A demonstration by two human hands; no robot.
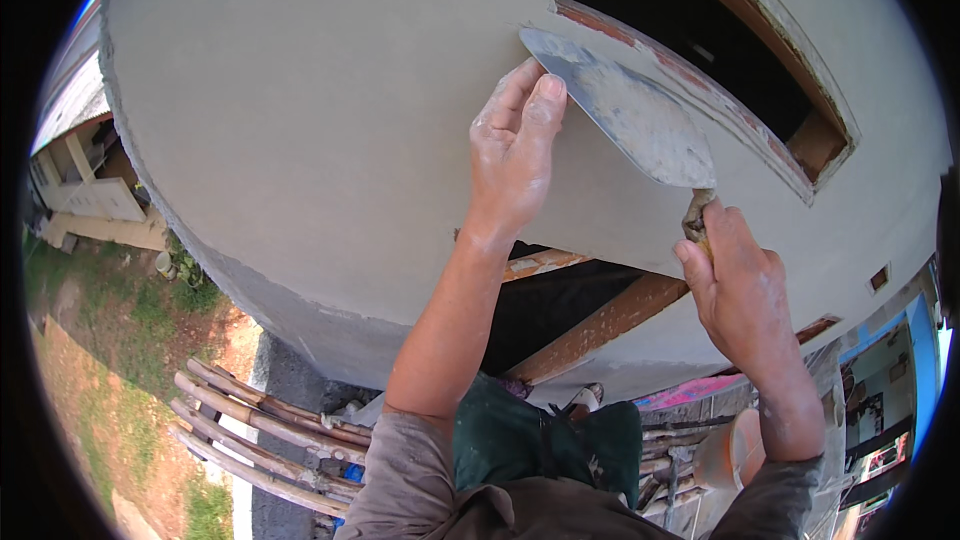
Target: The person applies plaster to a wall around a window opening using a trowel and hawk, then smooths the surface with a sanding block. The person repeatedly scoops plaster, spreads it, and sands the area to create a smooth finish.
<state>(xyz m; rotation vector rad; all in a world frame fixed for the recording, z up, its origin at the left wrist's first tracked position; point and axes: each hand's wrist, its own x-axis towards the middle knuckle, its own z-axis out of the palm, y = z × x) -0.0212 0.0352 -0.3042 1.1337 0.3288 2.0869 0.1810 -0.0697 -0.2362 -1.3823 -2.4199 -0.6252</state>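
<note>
Trowel flat on fresh render beside a window opening.

I see the grey plastered wall [300, 120] filling the view, the window frame [700, 90] at upper right, bamboo scaffold poles [260, 430] far below. The trowel [630, 110] lies against the wall at the frame's lower edge. My right hand [740, 290] is closed round its handle; my left hand [515, 155] is half open, fingertips seemingly pressing the blade's back. Uneven pressure could gouge the wet surface; a slip risks dropping the trowel through the poles.
</note>
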